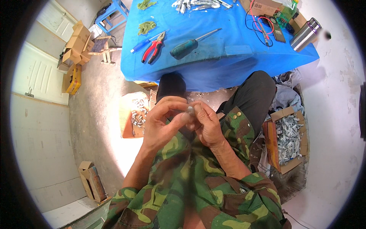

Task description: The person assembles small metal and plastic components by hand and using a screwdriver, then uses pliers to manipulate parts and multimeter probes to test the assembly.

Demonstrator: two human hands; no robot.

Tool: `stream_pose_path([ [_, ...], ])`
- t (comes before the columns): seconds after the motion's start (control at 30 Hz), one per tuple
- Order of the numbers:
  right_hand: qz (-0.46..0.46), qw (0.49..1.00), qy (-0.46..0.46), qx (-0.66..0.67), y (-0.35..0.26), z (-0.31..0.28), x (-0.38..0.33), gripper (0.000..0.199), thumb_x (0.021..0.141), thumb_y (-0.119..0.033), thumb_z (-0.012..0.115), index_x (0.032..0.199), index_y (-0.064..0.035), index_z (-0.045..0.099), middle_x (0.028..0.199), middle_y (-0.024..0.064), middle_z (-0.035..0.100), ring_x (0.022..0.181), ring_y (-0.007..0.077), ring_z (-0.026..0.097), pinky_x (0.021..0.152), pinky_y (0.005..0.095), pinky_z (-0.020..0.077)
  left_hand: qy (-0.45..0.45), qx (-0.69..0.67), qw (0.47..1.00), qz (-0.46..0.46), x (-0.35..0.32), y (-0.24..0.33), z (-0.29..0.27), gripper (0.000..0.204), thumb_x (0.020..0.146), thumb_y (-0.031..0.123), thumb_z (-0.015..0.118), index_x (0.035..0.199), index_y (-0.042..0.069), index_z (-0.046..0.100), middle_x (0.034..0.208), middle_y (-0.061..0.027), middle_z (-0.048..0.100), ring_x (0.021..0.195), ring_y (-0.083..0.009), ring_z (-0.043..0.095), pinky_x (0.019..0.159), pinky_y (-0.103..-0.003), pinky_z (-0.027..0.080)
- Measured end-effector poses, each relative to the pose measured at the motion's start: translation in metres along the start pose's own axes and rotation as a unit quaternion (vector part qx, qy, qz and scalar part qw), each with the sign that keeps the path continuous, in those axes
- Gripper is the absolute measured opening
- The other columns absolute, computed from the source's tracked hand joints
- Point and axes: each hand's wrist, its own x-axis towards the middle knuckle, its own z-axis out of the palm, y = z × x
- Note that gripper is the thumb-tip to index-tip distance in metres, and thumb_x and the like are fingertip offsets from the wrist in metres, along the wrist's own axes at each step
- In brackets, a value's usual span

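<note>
Above my lap, both hands meet at the fingertips around a small greyish-silver piece [190, 110], too small and too covered by fingers to name. My left hand [167, 120] pinches it from the left with thumb and forefinger. From the right, my right hand [207, 124] closes its thumb and fingers on the same spot. Past my knees, on the blue-covered table [213, 68], lie red-handled pliers [154, 47], a teal-handled screwdriver [190, 45] and a blue-handled slim tool [143, 45]. None of these is touched.
Small metal pieces fill a cardboard box [138, 114] at my left; silvery strips fill another box [288, 137] at my right. Silvery strips [198, 4], green cloths [146, 27], a multimeter [275, 28] with leads and a steel flask [306, 34] sit on the table.
</note>
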Motion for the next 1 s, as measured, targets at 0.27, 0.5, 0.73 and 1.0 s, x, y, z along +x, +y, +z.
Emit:
stream_pose_path([
  [0.27, 0.008, 0.999, -0.020, -0.035, -0.002, 0.004, -0.001, 0.027, 0.111, -0.027, 0.049, 0.117, -0.0035, 0.060, 0.086, 0.0013, 0.060, 0.068, 0.0072, 0.051, 0.060, 0.0214, 0.0417, 0.002, -0.147, 0.985, -0.093, -0.001, -0.016, -0.009, 0.018, 0.093, 0.004, 0.073, 0.109, -0.003, 0.068, 0.119, -0.0082, 0.063, 0.100, -0.0146, 0.065, 0.083, -0.030, 0.056],
  [0.5, -0.011, 0.995, -0.038, -0.089, -0.003, 0.004, -0.001, 0.026, 0.111, -0.026, 0.049, 0.118, -0.0038, 0.061, 0.086, 0.0009, 0.062, 0.067, 0.0063, 0.050, 0.060, 0.0216, 0.0413, -0.003, -0.166, 0.982, -0.088, -0.003, -0.023, -0.006, 0.019, 0.097, 0.010, 0.071, 0.112, -0.002, 0.067, 0.116, -0.0075, 0.065, 0.093, -0.0136, 0.067, 0.079, -0.028, 0.056],
  [0.73, -0.030, 0.991, -0.046, -0.125, 0.000, 0.004, -0.002, 0.024, 0.111, -0.026, 0.051, 0.112, -0.0036, 0.060, 0.086, -0.0004, 0.061, 0.067, 0.0045, 0.048, 0.060, 0.0210, 0.0408, 0.009, -0.127, 0.984, -0.124, -0.005, -0.015, -0.004, 0.014, 0.099, 0.008, 0.064, 0.110, -0.001, 0.066, 0.121, -0.0088, 0.063, 0.095, -0.0133, 0.064, 0.082, -0.028, 0.053],
  [1.0, -0.034, 0.986, -0.022, -0.160, 0.002, 0.003, -0.001, 0.025, 0.111, -0.026, 0.050, 0.110, -0.0036, 0.060, 0.086, -0.0003, 0.062, 0.065, 0.0041, 0.048, 0.059, 0.0195, 0.0409, -0.011, -0.093, 0.990, -0.107, -0.003, -0.016, -0.005, 0.014, 0.101, 0.009, 0.062, 0.111, 0.001, 0.065, 0.122, -0.0090, 0.064, 0.099, -0.0121, 0.061, 0.081, -0.027, 0.052],
])
